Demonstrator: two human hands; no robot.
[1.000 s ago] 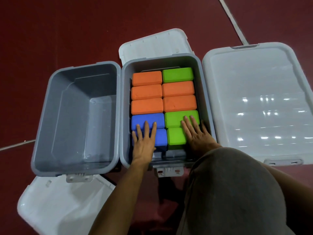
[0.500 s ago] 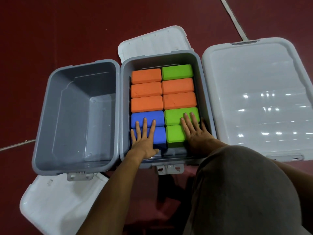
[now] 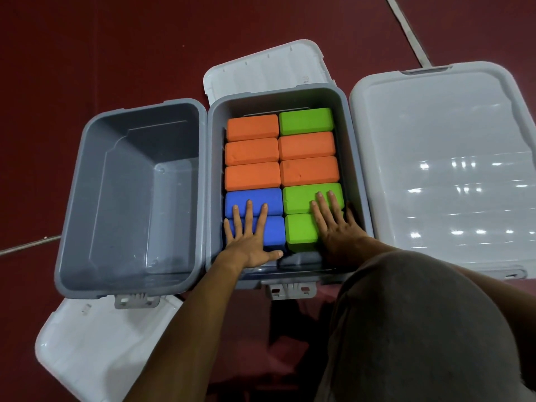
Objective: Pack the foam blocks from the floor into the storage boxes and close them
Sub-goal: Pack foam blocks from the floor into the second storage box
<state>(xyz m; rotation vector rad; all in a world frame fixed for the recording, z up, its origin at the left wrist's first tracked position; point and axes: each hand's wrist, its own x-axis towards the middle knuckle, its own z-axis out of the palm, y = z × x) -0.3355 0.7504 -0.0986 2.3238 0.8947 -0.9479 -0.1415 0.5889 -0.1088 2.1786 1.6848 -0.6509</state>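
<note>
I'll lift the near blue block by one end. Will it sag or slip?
Probably stiff: the near blue block holds shape under the flat left hand. Matte surface should grip. Wedged tight, it may drag the near green block.

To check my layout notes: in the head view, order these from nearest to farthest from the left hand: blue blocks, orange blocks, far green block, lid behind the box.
1. Blue blocks: under the left hand, touching it.
2. Orange blocks: just beyond the blue ones.
3. Far green block: far right corner of the box.
4. Lid: behind the box, farthest.
</note>
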